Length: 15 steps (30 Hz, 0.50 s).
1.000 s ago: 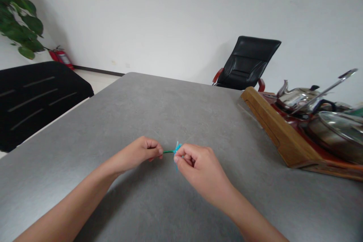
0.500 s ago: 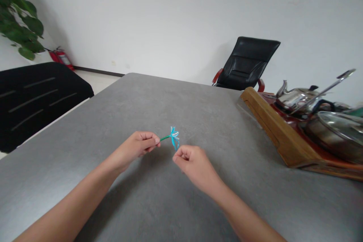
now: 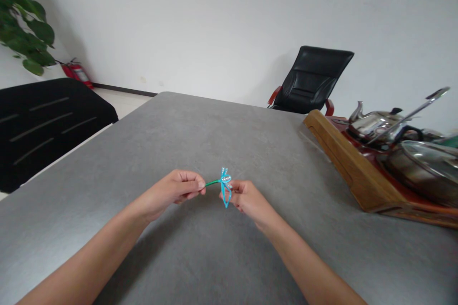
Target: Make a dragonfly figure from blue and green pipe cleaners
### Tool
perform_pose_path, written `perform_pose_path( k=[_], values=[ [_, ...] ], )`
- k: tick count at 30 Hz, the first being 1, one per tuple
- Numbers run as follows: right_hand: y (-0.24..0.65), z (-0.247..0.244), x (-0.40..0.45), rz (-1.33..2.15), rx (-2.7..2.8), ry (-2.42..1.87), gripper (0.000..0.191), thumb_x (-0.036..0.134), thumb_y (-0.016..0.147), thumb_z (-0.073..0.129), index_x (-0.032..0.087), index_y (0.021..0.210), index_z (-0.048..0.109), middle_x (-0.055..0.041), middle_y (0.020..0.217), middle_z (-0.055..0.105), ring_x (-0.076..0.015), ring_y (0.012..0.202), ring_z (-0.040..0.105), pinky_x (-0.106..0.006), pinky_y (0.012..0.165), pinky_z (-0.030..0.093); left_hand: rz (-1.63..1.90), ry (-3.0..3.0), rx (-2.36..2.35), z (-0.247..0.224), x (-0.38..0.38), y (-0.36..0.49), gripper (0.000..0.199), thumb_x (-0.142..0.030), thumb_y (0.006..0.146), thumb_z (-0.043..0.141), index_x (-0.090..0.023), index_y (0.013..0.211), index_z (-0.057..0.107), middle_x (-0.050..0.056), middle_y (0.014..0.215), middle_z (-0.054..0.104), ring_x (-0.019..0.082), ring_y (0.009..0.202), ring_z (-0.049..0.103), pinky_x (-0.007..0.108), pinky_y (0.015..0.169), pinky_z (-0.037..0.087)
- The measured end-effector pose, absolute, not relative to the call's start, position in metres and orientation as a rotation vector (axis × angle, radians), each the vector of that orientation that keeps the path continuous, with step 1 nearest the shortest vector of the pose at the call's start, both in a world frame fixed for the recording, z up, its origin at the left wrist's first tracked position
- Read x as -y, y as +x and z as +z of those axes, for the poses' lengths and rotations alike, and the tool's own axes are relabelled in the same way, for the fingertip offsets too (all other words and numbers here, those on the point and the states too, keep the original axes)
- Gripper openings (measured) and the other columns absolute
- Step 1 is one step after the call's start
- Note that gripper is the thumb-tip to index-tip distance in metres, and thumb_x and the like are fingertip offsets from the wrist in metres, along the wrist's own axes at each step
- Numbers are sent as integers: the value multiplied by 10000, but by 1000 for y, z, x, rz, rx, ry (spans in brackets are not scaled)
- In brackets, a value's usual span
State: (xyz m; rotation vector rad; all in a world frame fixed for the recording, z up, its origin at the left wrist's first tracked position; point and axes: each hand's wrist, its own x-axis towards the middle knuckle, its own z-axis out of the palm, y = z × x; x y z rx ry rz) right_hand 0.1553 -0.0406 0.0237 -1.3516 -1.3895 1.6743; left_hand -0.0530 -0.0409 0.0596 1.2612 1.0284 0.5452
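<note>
Between thumb and fingers, my left hand (image 3: 186, 186) pinches the green stem of a small artificial flower (image 3: 225, 181). Its blue petals look like bent wire loops with pale, sparkling inner parts. One longer loop hangs down from the head. My right hand (image 3: 246, 198) is closed at the flower's right side, its fingertips partly hidden behind the petals and seemingly gripping one of them. The flower is held above the grey table (image 3: 200, 124), stem pointing left.
At the right, a wooden tea tray (image 3: 332, 162) bears a steel kettle (image 3: 374, 124) and a glass-lidded pot (image 3: 422, 171). A black office chair (image 3: 311, 78) stands beyond the table, a mesh-backed chair (image 3: 53, 124) at left. A plant (image 3: 28, 24) and fire extinguisher (image 3: 80, 74) are behind.
The flower and my left hand have shifted slightly right and down. My right fingers have gone from the low petal tip to behind the petals, and the hanging loop now shows in full.
</note>
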Motion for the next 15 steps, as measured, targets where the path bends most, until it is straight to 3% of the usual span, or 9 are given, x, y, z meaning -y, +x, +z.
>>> perform_pose_path(
  k=[4,10,15],
  values=[
    [158,22,37,1677,1388,-1321,127,253,658,627,171,592,555,87,448,343,-62,415,229,-213,450,189,459,1316,-1000,63,44,-50,264,-382,798,547,-137,722,612,-64,517,373,72,468,236,217,450,142],
    [161,22,35,1642,1410,-1341,68,218,675,601,156,652,618,60,486,465,-60,412,289,-210,440,201,338,1473,-940,62,45,-49,244,-336,796,535,-130,713,635,-57,513,403,78,487,293,214,483,199],
    [161,24,36,1641,1396,-1343,109,259,680,639,158,643,623,72,460,416,-63,420,276,-213,445,213,287,1518,-892,57,44,-51,213,-292,792,539,-128,712,649,-53,519,430,79,501,325,208,498,232]
  ],
)
